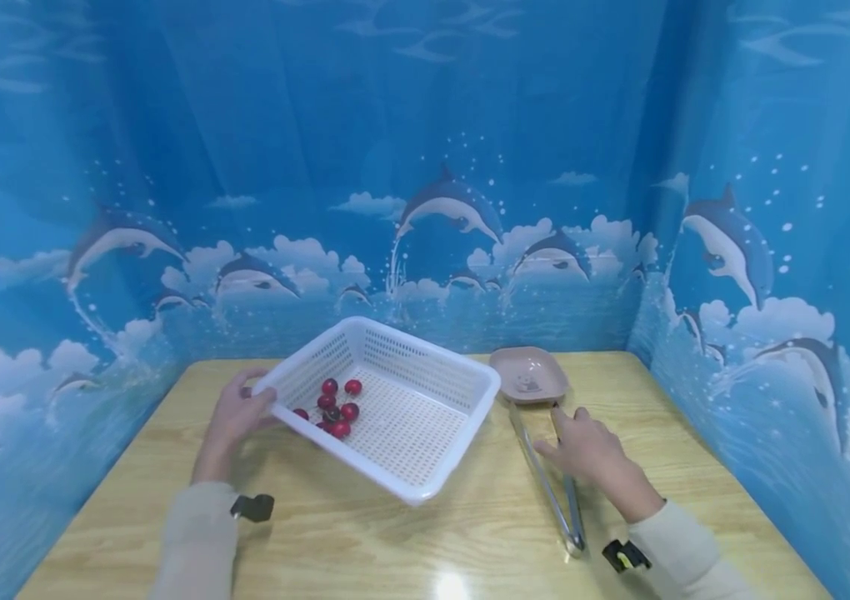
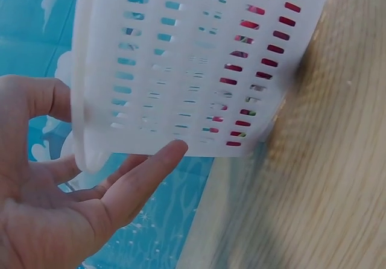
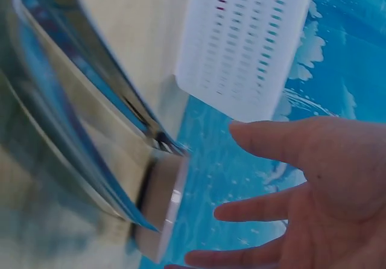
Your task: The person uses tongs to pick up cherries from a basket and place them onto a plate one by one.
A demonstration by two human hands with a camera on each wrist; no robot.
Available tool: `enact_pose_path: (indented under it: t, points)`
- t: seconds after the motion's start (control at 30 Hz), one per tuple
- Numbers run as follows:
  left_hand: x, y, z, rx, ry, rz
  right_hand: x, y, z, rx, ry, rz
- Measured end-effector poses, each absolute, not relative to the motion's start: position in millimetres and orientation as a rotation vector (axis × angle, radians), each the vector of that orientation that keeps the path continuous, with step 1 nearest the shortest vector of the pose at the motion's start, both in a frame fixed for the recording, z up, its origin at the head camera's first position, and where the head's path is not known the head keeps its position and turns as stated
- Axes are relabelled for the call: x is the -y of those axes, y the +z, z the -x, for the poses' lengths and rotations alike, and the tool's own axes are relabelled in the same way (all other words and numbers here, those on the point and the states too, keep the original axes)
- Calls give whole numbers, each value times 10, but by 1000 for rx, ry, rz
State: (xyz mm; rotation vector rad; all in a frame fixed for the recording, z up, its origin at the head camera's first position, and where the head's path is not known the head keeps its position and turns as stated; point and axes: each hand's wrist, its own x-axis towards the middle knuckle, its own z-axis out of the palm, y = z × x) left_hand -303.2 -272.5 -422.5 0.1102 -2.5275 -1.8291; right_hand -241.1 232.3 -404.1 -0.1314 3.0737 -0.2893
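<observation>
A white perforated plastic basket (image 1: 402, 433) holds several dark red cherries (image 1: 350, 412) gathered towards its left side. At the basket's left corner my left hand (image 1: 241, 408) grips the rim; in the left wrist view the thumb (image 2: 172, 154) lies along the outer wall and the other fingers go behind the rim. My right hand (image 1: 586, 446) hovers over a pair of metal tongs (image 1: 537, 467), fingers spread and holding nothing. The tongs lie with arms apart, their far ends near a small pinkish dish (image 1: 533, 367).
The wooden table (image 1: 320, 533) carries all of these. Blue curtains with dolphins (image 1: 447, 204) surround it at the back and both sides. The dish stands near the table's back edge, just right of the basket.
</observation>
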Motion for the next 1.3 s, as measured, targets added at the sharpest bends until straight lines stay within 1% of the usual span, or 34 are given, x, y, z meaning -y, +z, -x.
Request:
enact_pose_path:
  t: [0.27,0.8,0.97,1.17,1.3]
  points:
    - [2702,-4253,3046,2515,-1818,-145,-2217,-4284,2445,-3009,-321,118]
    - [2710,-4255,3047,2533,-1826,-152,-2204,-4389,2480,-2997,-396,99]
    - [2707,-4256,3054,2536,-1830,-152,-2193,-4340,2429,-3004,-434,95]
    - [2708,-4255,3058,2545,-1818,-151,-2221,-4165,2388,-3042,-454,104]
    - [2713,-4265,3055,2538,-1828,-147,-2277,-4052,2403,-3112,-356,114]
